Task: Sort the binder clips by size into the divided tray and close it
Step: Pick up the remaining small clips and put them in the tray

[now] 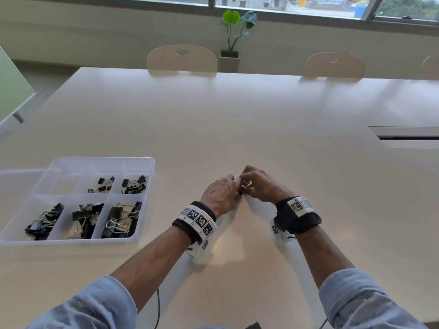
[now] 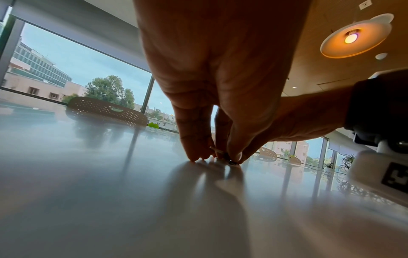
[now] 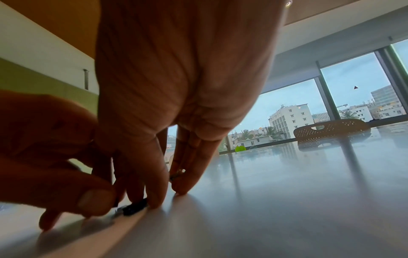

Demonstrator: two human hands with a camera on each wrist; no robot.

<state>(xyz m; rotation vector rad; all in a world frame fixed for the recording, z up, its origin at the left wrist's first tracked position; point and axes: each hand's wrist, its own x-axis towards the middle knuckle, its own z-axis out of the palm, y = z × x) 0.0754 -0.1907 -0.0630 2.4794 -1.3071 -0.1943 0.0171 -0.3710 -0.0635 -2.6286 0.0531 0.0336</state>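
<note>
On the table (image 1: 237,115), two hands pinch one binder clip (image 3: 135,208).

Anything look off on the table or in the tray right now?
Nothing stands out. The tray sits flat with its clips lying inside their compartments, none spilled beside it. The only loose one is a small clip on the table, pinched between the left hand and the right hand.
</note>
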